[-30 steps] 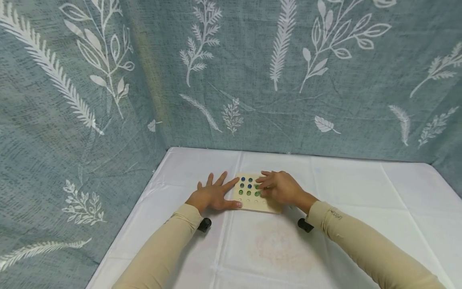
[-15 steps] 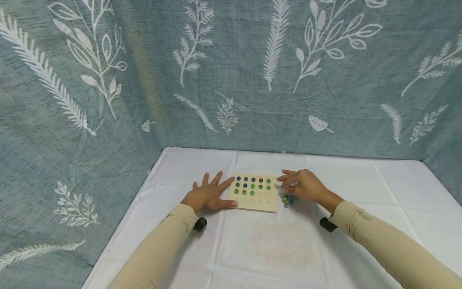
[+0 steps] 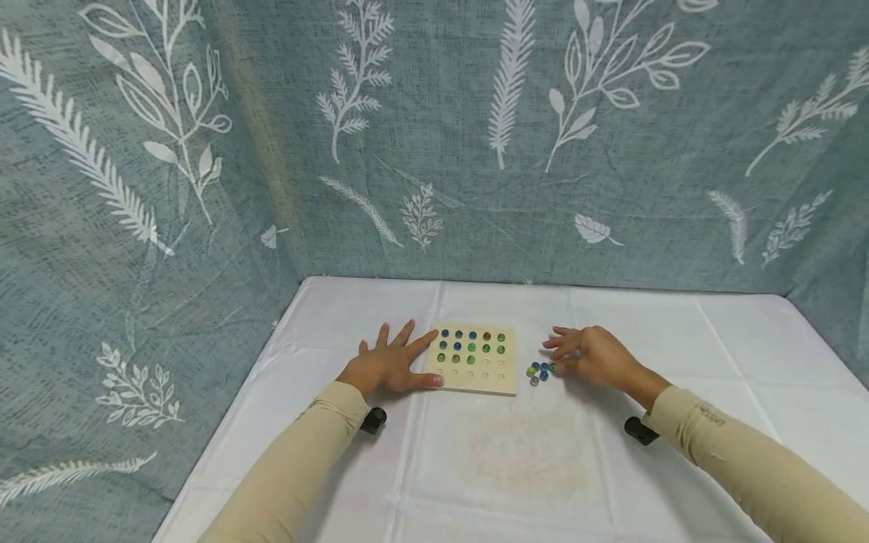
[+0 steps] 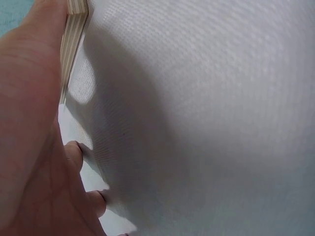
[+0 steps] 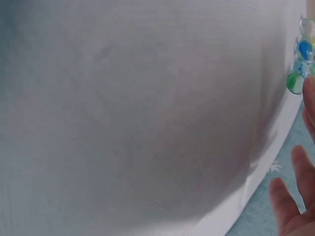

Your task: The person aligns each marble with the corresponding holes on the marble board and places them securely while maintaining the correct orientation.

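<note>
A pale wooden board (image 3: 492, 383) with rows of round holes lies on the table in the head view. Blue, green and brown glass marbles (image 3: 471, 347) sit in its upper two rows and the left part of the third; other holes are bare. My left hand (image 3: 385, 369) lies spread at the board's left side, thumb and forefinger on its edge; the left wrist view shows the board's layered edge (image 4: 74, 54). To the right, my right hand (image 3: 594, 356) hangs with fingers loosely bent, fingertips beside a loose green marble (image 5: 295, 83). Nothing visible is held in it.
Several loose marbles (image 3: 543, 375) lie clustered on the white tablecloth (image 3: 516, 467), between the board and my right hand. A patterned blue-green curtain (image 3: 462, 211) hangs behind the table and along its left side. Black wrist cameras (image 3: 640, 430) sit under both forearms.
My right hand has moved right, off the board, to the loose marbles. This uncovers the board's right part and the cluster. My left hand keeps its hold on the board's edge.
</note>
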Available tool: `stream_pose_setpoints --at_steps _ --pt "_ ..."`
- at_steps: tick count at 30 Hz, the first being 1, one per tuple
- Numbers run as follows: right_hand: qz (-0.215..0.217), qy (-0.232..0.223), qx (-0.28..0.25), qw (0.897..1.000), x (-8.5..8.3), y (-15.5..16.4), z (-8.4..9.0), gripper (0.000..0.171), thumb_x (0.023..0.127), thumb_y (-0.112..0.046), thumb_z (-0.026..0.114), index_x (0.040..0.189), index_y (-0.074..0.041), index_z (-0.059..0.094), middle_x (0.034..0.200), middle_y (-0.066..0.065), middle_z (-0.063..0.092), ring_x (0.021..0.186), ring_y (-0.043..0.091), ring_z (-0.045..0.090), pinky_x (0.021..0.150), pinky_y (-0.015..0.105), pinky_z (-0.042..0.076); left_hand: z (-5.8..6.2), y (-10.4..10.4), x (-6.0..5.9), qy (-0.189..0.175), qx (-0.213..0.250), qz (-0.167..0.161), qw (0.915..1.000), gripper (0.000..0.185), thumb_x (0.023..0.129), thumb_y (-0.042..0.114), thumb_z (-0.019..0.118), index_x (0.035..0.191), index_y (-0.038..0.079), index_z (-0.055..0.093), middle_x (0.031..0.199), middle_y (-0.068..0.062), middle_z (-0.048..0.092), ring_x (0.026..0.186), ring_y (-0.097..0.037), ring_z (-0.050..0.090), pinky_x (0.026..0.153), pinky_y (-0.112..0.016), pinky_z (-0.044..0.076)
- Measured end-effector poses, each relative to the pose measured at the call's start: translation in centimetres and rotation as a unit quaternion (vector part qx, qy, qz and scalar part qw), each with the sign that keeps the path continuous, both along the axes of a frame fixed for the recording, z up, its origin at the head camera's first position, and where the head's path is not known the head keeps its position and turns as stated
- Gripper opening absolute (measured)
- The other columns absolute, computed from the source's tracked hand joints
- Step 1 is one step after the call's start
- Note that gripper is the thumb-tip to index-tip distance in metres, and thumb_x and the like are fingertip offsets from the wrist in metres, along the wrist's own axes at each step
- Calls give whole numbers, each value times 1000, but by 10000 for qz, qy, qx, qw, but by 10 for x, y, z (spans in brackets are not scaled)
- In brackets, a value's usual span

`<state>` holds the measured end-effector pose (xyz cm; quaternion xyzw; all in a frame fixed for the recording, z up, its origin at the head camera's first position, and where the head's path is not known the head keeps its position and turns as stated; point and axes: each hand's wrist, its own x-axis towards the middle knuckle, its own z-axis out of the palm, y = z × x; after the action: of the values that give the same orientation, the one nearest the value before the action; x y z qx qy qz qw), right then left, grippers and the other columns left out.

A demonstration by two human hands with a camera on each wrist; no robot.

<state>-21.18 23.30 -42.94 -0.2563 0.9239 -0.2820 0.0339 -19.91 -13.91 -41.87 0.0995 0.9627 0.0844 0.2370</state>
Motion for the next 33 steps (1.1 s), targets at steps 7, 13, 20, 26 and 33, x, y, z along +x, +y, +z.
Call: stream_pose_setpoints --at_steps 7,13,20,26,33 --pt "87 96 15 9999 3 -1 -6 15 83 -4 84 97 -8 85 124 12 77 136 41 60 109 61 48 2 1 1 -25 39 -30 10000 91 95 76 54 168 42 11 178 -6 -5 162 -49 -9 123 -78 6" --pt "48 215 49 9997 5 -3 -8 15 83 -2 84 97 -8 85 122 11 78 135 39 61 109 60 49 2 1 1 21 47 -30 10000 91 94 76 54 168 42 12 179 -6 -4 162 -49 -8 123 -78 7" --pt "-61 195 -33 9998 4 -2 -5 14 85 -3 83 98 -8 85 121 12 78 132 37 64 110 60 48 1 0 2 77 84 -2 9999 91 95 75 54 168 41 12 179 -6 -4 162 -49 -8 123 -79 7" --pt "-11 233 -311 9992 5 -1 -1 17 86 -2 82 102 -4 84 119 14 78 126 37 68 108 60 49 0 0 3 102 33 -24 9999 90 95 76 54 168 41 12 179 -6 -3 162 -49 -7 123 -78 8" --pt "3 176 -600 9980 3 -3 1 16 86 2 80 101 -3 84 119 14 78 124 36 70 103 57 54 -1 0 5 116 11 -6 9999 90 95 75 53 168 41 12 179 -6 -4 162 -49 -7 123 -78 8"
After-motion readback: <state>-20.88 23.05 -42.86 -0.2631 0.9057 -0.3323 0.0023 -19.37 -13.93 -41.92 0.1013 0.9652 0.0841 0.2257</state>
